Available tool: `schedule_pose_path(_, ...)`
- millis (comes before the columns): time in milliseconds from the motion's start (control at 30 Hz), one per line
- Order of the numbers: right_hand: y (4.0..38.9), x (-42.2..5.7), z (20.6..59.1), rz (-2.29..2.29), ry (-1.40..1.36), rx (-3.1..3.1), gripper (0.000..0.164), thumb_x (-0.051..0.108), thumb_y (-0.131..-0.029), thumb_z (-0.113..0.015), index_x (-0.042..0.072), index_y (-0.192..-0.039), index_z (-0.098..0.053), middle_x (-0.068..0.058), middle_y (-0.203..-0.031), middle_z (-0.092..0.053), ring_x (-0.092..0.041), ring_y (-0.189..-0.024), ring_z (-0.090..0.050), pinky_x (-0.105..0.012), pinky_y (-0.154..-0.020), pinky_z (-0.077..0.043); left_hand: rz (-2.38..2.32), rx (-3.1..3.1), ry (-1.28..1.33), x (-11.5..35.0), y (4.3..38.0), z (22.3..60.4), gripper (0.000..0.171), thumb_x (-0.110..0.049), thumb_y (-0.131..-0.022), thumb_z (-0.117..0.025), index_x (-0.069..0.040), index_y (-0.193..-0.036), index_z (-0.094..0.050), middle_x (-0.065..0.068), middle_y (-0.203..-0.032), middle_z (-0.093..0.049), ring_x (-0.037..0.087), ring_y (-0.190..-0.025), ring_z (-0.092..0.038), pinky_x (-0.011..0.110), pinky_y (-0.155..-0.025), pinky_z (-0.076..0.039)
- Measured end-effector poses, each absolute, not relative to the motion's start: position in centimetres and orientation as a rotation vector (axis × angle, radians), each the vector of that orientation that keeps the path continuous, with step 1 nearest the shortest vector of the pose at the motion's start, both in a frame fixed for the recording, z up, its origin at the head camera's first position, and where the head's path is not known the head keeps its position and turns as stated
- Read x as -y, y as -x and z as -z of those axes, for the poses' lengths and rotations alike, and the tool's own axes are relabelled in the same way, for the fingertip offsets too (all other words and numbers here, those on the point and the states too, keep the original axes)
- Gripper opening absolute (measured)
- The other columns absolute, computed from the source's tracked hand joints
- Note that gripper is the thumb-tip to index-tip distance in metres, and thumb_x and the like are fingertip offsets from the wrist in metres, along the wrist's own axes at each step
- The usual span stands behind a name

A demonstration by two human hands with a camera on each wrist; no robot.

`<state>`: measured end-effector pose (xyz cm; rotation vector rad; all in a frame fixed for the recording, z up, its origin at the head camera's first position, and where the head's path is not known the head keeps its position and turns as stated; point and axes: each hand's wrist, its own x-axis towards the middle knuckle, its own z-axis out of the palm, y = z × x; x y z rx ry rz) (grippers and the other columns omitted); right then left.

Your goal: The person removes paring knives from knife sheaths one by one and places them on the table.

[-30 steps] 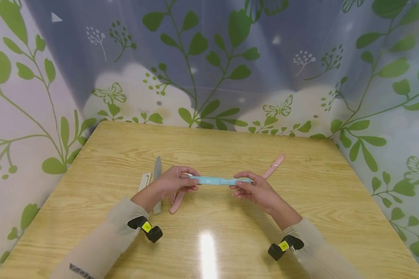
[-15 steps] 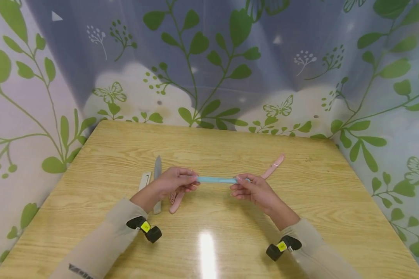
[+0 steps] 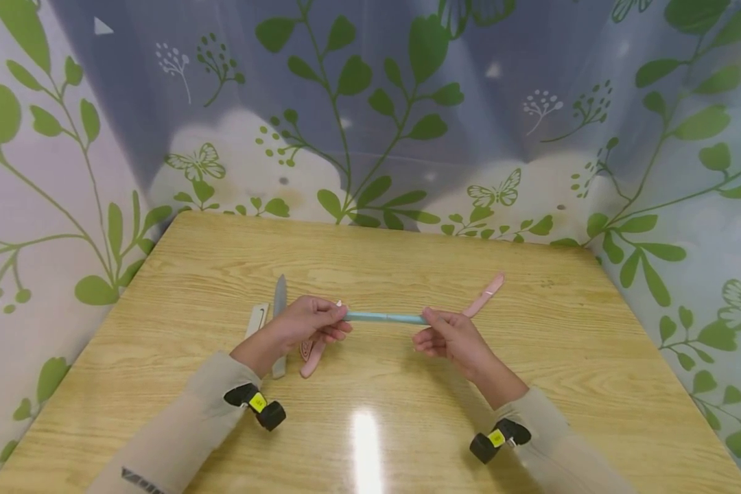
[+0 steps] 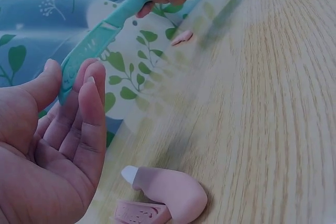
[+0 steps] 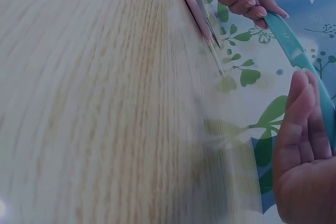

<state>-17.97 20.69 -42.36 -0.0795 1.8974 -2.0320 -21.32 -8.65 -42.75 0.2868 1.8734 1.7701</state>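
Note:
A slim light-blue knife [image 3: 383, 317], apparently in a matching cover, is stretched level between both hands above the table. My left hand [image 3: 309, 319] pinches its patterned cover end [image 4: 86, 51] between thumb and fingers. The plain handle end [image 4: 134, 4] is pinched by my right hand [image 3: 453, 336]. Below my left hand lies a pink handle [image 3: 312, 360], beside a pink patterned piece [image 4: 140, 212]; a white stub shows at the handle's end in the left wrist view. Just past my right hand, a slim pink knife [image 3: 484, 295] lies slanted on the table.
Left of my left hand a grey-bladed knife [image 3: 280, 295] lies next to a beige slotted cover [image 3: 257, 319]; my hand and forearm partly hide both. The wood-grain table [image 3: 370, 261] ends at a leaf-printed curtain [image 3: 383, 123] behind and at both sides.
The light-blue knife has been turned about its length, from its broad face showing to a thin edge. My right fingers have shifted slightly along its end; my left hand barely moved.

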Motion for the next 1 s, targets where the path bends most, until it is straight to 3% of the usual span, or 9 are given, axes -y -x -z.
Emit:
schedule_pose_path(133, 17.89, -20.67, 42.42, 1.996, 0.079, -1.920, 0.042, 0.035, -0.101, -0.044, -0.004, -0.107, -0.057, 0.005, -0.066, -0.072, -0.008, -0.062, -0.066, -0.017, -0.053, -0.052, -1.741, -1.913, -0.309, 8.70, 21.26, 42.85, 0.038, -0.026, -0.097, -0.056, 0.010, -0.105, -0.065, 0.004, -0.082, -0.073, 0.014, -0.071, -0.066, 0.026, -0.065, -0.055)
schedule_pose_path(367, 17.72, -20.54, 42.83, 1.908, 0.117, -1.995, 0.059, 0.035, -0.102, -0.043, -0.023, -0.107, -0.052, 0.005, -0.068, -0.070, -0.009, -0.063, -0.066, -0.021, -0.059, -0.055, -1.729, -1.917, -0.313, 8.75, 21.17, 43.07, 0.047, -0.032, -0.098, -0.053, 0.013, -0.102, -0.064, -0.001, -0.073, -0.071, 0.012, -0.067, -0.065, 0.022, -0.060, -0.053)
schedule_pose_path(667, 17.87, -20.33, 42.99, 1.973, 0.148, -1.968, 0.028, 0.015, -0.097, -0.056, -0.011, -0.107, -0.058, 0.002, -0.075, -0.071, -0.010, -0.067, -0.068, -0.021, -0.060, -0.056, -1.717, -1.886, -0.310, 8.69, 21.11, 42.96, 0.043, -0.026, -0.098, -0.055, 0.015, -0.107, -0.061, -0.001, -0.075, -0.071, 0.010, -0.067, -0.065, 0.022, -0.061, -0.054)
schedule_pose_path(1000, 17.78, -20.33, 43.07, 2.003, 0.089, -1.955, 0.030, 0.011, -0.094, -0.060, -0.011, -0.113, -0.057, -0.003, -0.085, -0.074, -0.013, -0.074, -0.070, -0.021, -0.063, -0.057, -1.689, -1.931, -0.301, 8.55, 21.07, 42.92, 0.028, -0.021, -0.094, -0.061, 0.001, -0.111, -0.066, 0.015, -0.099, -0.073, 0.014, -0.075, -0.068, 0.027, -0.067, -0.056)
